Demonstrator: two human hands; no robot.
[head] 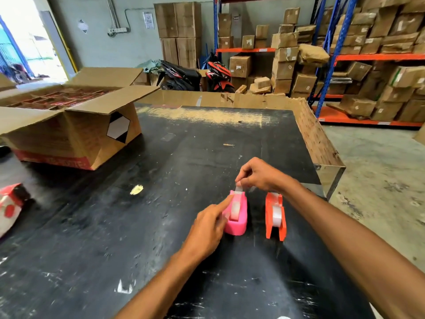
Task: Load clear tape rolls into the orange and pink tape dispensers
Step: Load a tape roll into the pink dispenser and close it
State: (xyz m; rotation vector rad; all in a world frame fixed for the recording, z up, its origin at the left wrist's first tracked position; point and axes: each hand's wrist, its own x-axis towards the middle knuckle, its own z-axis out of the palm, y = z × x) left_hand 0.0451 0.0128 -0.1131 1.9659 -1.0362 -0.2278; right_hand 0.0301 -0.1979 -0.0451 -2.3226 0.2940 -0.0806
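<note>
A pink tape dispenser (239,224) stands on the black table (161,249), with a clear tape roll (235,209) seated in it. My left hand (207,229) steadies the dispenser's left side, index finger stretched along its top edge. My right hand (259,174) pinches the free end of the clear tape (239,189) just above the dispenser's front cutter. To the right stands the orange tape dispenser (274,217), upright and untouched, with a clear roll (277,216) inside it.
An open cardboard box (76,130) with red packs sits at the back left. A red and white packet (11,203) lies at the left edge. Cardboard lines the table's far and right rims (319,139). Shelves of boxes and motorbikes stand beyond.
</note>
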